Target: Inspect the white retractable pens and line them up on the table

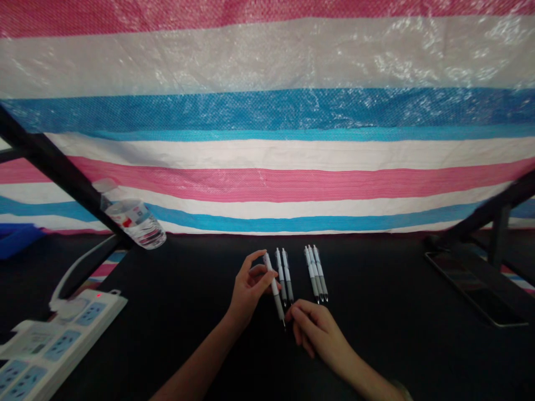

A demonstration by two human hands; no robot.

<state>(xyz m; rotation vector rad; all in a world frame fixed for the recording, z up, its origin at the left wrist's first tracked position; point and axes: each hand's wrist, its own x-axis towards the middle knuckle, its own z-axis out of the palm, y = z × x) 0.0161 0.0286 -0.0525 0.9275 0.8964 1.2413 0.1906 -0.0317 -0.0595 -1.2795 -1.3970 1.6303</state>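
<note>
My left hand (pixel 251 283) is closed on a white pen with a grey grip (pixel 275 287), its fingers around the upper barrel. The pen's tip points down toward me. Just right of it, two similar pens (pixel 285 273) lie side by side on the black table. Farther right lies a group of three more white-and-grey pens (pixel 316 273). My right hand (pixel 316 327) is curled near the held pen's tip, below the two pens. Its fingertips are bent together, and whether anything small is between them is hidden.
A white power strip (pixel 62 340) with a lit red light and a cable lies at left. Behind it, a water bottle (pixel 137 223) leans by a black bar (pixel 58 167). A dark phone (pixel 472 289) lies at right. Striped plastic sheeting (pixel 267 111) hangs behind the table.
</note>
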